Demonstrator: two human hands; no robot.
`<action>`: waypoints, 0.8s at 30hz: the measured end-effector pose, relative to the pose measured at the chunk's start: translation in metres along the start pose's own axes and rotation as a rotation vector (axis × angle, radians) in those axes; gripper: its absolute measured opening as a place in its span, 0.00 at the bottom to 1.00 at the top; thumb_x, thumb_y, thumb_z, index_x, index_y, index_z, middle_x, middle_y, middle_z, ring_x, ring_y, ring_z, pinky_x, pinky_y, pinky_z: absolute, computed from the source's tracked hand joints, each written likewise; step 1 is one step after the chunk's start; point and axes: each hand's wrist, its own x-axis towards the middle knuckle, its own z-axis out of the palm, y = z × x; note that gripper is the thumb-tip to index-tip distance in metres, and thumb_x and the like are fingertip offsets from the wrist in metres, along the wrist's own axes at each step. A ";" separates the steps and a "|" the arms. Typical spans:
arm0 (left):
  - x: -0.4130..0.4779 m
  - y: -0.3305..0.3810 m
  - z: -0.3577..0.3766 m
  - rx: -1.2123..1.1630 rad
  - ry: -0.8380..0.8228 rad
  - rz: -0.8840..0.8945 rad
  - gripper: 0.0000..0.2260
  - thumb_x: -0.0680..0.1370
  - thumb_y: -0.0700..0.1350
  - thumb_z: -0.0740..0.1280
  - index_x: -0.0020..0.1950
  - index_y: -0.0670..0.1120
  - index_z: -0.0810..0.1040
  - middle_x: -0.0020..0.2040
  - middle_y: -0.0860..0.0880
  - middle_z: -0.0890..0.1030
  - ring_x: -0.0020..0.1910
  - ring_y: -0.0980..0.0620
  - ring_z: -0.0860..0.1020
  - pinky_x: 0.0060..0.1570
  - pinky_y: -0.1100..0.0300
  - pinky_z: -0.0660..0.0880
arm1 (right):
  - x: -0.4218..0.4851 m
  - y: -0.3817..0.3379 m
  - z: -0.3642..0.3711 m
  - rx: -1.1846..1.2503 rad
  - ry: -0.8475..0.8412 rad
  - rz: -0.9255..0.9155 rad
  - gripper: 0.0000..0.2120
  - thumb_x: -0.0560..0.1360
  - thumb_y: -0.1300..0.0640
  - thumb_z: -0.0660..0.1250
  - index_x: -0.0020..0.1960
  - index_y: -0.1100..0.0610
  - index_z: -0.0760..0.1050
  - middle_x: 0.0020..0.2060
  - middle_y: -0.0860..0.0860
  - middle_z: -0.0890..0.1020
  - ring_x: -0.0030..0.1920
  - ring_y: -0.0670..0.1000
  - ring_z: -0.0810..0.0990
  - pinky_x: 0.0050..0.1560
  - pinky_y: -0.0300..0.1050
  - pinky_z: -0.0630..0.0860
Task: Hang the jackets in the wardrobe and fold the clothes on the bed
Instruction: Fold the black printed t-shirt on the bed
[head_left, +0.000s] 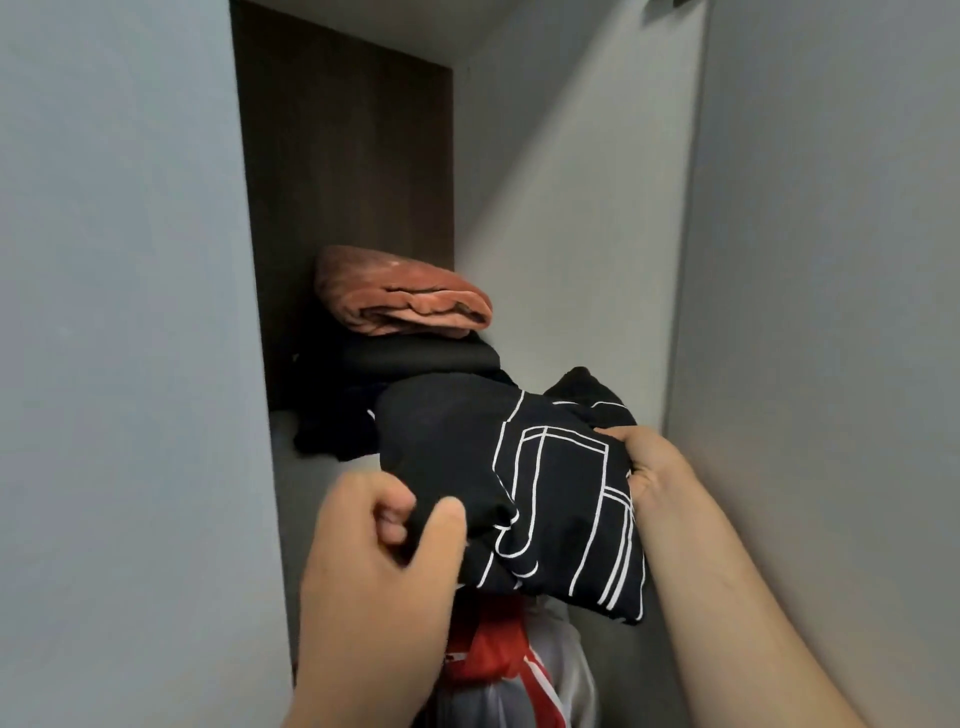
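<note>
I look into an open wardrobe compartment. A folded black garment with white line print (524, 483) sits at the front edge of the upper shelf (306, 467), partly overhanging it. My left hand (379, 561) pinches its near left edge between thumb and curled fingers. My right hand (649, 467) grips its right side, fingers tucked under the cloth. Behind it lies a stack of dark folded clothes (415, 358) topped by a folded rust-red blanket (400, 296). Below the shelf hang a red and white garment (498, 660) and a pale one.
Grey wardrobe side panels (130, 364) close in on the left and right (831, 364). The dark brown back panel (343, 156) rises behind the stack, with open space above the blanket.
</note>
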 end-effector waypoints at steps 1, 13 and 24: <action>-0.016 -0.006 0.001 -0.011 -0.150 -0.097 0.19 0.58 0.66 0.64 0.37 0.52 0.75 0.32 0.53 0.77 0.31 0.57 0.75 0.35 0.65 0.72 | 0.000 0.001 0.002 0.006 0.007 -0.008 0.18 0.75 0.73 0.59 0.64 0.71 0.74 0.52 0.66 0.81 0.45 0.62 0.81 0.42 0.56 0.83; -0.017 -0.011 0.037 -0.316 -0.313 -0.528 0.20 0.70 0.59 0.75 0.56 0.52 0.74 0.52 0.54 0.84 0.47 0.56 0.84 0.49 0.55 0.82 | -0.022 0.023 0.023 0.216 0.048 0.013 0.19 0.75 0.71 0.61 0.64 0.65 0.77 0.57 0.64 0.82 0.56 0.64 0.82 0.60 0.63 0.77; 0.038 -0.006 0.028 -0.100 -0.152 -0.234 0.24 0.62 0.60 0.73 0.57 0.65 0.75 0.48 0.64 0.84 0.48 0.61 0.82 0.55 0.53 0.79 | -0.044 0.055 0.044 0.297 -0.055 -0.070 0.19 0.74 0.69 0.67 0.65 0.63 0.77 0.54 0.64 0.84 0.52 0.65 0.84 0.56 0.62 0.80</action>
